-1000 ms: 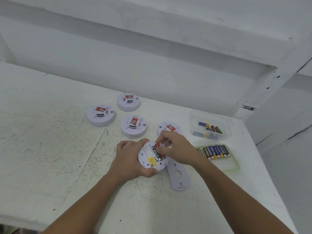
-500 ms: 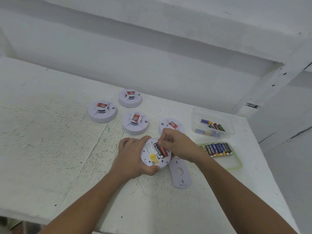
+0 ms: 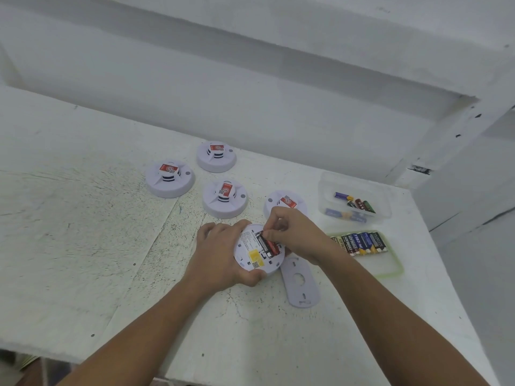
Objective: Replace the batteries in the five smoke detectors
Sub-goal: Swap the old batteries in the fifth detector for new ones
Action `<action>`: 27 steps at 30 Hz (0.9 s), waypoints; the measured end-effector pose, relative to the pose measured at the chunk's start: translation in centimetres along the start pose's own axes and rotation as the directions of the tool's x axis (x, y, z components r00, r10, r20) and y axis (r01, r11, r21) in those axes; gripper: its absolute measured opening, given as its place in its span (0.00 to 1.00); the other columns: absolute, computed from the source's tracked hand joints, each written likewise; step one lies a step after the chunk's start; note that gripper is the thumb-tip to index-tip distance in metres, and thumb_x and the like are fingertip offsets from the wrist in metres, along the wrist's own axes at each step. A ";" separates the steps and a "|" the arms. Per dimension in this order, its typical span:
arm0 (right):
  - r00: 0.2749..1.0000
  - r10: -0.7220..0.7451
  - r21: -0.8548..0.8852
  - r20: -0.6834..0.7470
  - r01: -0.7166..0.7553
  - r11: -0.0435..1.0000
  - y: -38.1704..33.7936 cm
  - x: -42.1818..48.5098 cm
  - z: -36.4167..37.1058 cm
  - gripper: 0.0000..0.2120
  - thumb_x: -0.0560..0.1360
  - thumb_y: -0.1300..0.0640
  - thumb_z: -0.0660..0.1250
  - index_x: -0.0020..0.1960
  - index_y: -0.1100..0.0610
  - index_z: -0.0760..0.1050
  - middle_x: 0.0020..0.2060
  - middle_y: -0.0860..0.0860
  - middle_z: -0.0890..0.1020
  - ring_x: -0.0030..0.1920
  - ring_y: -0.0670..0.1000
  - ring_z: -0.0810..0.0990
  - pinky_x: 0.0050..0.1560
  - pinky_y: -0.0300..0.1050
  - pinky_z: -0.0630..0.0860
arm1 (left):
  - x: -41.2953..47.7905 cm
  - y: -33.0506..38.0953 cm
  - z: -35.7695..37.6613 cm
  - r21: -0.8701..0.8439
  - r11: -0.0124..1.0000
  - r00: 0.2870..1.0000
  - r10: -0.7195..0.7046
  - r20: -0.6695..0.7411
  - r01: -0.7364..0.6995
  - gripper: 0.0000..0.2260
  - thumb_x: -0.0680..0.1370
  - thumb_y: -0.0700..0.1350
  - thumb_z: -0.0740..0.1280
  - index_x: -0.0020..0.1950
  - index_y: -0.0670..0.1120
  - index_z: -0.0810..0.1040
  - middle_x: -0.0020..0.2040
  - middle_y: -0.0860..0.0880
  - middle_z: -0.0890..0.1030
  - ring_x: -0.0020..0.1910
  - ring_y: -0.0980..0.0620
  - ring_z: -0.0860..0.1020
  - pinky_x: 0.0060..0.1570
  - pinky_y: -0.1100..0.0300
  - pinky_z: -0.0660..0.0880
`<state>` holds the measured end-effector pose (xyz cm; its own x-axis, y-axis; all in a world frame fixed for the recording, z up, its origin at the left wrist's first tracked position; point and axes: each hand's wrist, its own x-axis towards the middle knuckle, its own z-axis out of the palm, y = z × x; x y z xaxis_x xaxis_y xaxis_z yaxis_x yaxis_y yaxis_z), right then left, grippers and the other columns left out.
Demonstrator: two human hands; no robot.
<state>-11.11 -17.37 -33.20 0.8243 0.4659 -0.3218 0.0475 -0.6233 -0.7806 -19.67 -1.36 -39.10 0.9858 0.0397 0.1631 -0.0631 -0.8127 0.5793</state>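
An upturned white smoke detector (image 3: pixel 252 256) lies near the table's middle, its back facing up with a yellow label. My left hand (image 3: pixel 220 253) grips its left rim. Two batteries (image 3: pixel 267 245), one black and one red, lie in its open compartment. My right hand (image 3: pixel 294 235) pinches the far end of the battery in the compartment with thumb and forefinger. Several more detectors stand upright behind: one (image 3: pixel 170 178) at the left, one (image 3: pixel 216 156) at the back, one (image 3: pixel 225 198) in the middle and one (image 3: pixel 287 203) partly hidden by my right hand.
The detector's white mounting plate (image 3: pixel 301 285) lies just right of it. A green-rimmed tray (image 3: pixel 390 267) holds a row of several batteries (image 3: pixel 361 242). Behind it a clear tub (image 3: pixel 355 201) holds loose batteries. A white wall runs along the table's far edge.
The right hand's fingers have slid from the compartment's middle to the battery's far end. The second, red battery now lies flat in the compartment. The left hand keeps its grip.
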 end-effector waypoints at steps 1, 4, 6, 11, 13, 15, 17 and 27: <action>1.000 0.012 0.009 -0.007 -0.012 1.000 0.0 0.0 0.1 0.05 0.74 0.59 0.69 0.41 0.53 0.75 0.42 0.58 0.83 0.39 0.54 0.83 0.38 0.51 0.80 | 0.0 0.0 0.0 -0.005 1.000 1.000 -0.001 -0.001 0.001 0.41 0.56 0.70 0.64 0.65 0.53 0.68 0.49 0.57 0.73 0.54 0.56 0.70 0.65 0.55 0.55; 0.997 0.072 0.046 -0.032 -0.071 0.996 0.0 0.1 0.3 0.06 0.73 0.58 0.70 0.46 0.52 0.74 0.45 0.59 0.82 0.42 0.56 0.83 0.39 0.51 0.81 | 0.0 0.0 0.0 -0.008 1.000 1.000 -0.002 -0.002 0.002 0.42 0.56 0.71 0.63 0.66 0.53 0.69 0.49 0.57 0.73 0.55 0.56 0.70 0.65 0.56 0.54; 0.992 0.115 0.018 -0.048 -0.114 0.993 -0.1 0.2 0.3 0.06 0.73 0.56 0.71 0.47 0.52 0.74 0.45 0.56 0.82 0.44 0.54 0.83 0.43 0.53 0.82 | 0.0 0.0 -0.1 -0.013 1.000 1.000 -0.005 -0.002 0.005 0.42 0.55 0.71 0.63 0.66 0.53 0.69 0.49 0.57 0.73 0.55 0.56 0.70 0.65 0.55 0.54; 0.988 0.153 0.000 -0.026 -0.153 0.988 -0.7 0.4 0.3 0.04 0.73 0.58 0.70 0.43 0.58 0.77 0.42 0.57 0.83 0.43 0.55 0.83 0.45 0.54 0.82 | 0.1 0.0 -0.1 -0.028 1.000 1.000 -0.008 0.003 0.008 0.42 0.55 0.71 0.63 0.66 0.53 0.69 0.49 0.57 0.73 0.54 0.57 0.68 0.65 0.55 0.53; 0.984 0.179 0.052 -0.025 -0.177 0.983 -0.6 0.5 0.3 0.04 0.73 0.60 0.71 0.42 0.59 0.76 0.42 0.59 0.83 0.41 0.55 0.83 0.40 0.50 0.81 | 0.1 0.0 -0.1 -0.023 1.000 1.000 -0.011 0.014 0.011 0.43 0.55 0.71 0.62 0.67 0.53 0.68 0.50 0.57 0.73 0.55 0.57 0.68 0.66 0.54 0.53; 0.982 0.186 0.074 -0.041 -0.183 0.980 -0.6 0.6 0.4 0.05 0.73 0.61 0.71 0.40 0.59 0.76 0.42 0.59 0.83 0.39 0.54 0.82 0.37 0.47 0.79 | 0.2 0.0 -0.1 -0.020 1.000 1.000 -0.015 0.018 0.015 0.43 0.55 0.71 0.62 0.67 0.53 0.68 0.50 0.57 0.73 0.56 0.56 0.69 0.67 0.54 0.53; 0.983 0.176 0.069 -0.060 -0.171 0.983 -0.5 0.5 0.5 0.05 0.72 0.61 0.71 0.40 0.59 0.76 0.43 0.60 0.83 0.39 0.54 0.82 0.38 0.47 0.79 | 0.2 -0.1 -0.1 -0.014 1.000 1.000 -0.013 0.027 0.013 0.44 0.55 0.72 0.62 0.67 0.53 0.68 0.51 0.57 0.73 0.57 0.56 0.70 0.66 0.53 0.54; 0.939 -0.046 -0.283 -0.340 -0.056 0.957 -0.3 -2.5 0.7 0.08 0.76 0.52 0.66 0.45 0.56 0.79 0.41 0.48 0.82 0.42 0.46 0.79 0.39 0.36 0.70 | 0.1 0.0 -0.5 -0.033 0.999 0.999 0.003 0.034 -0.002 0.45 0.55 0.73 0.61 0.68 0.53 0.68 0.51 0.58 0.70 0.55 0.58 0.65 0.63 0.59 0.49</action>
<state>-13.58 -17.95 -32.53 0.9638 0.2528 -0.0847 0.1593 -0.8008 -0.5774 -19.63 -1.09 -38.69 0.9903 0.0171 0.1378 -0.0705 -0.7931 0.6050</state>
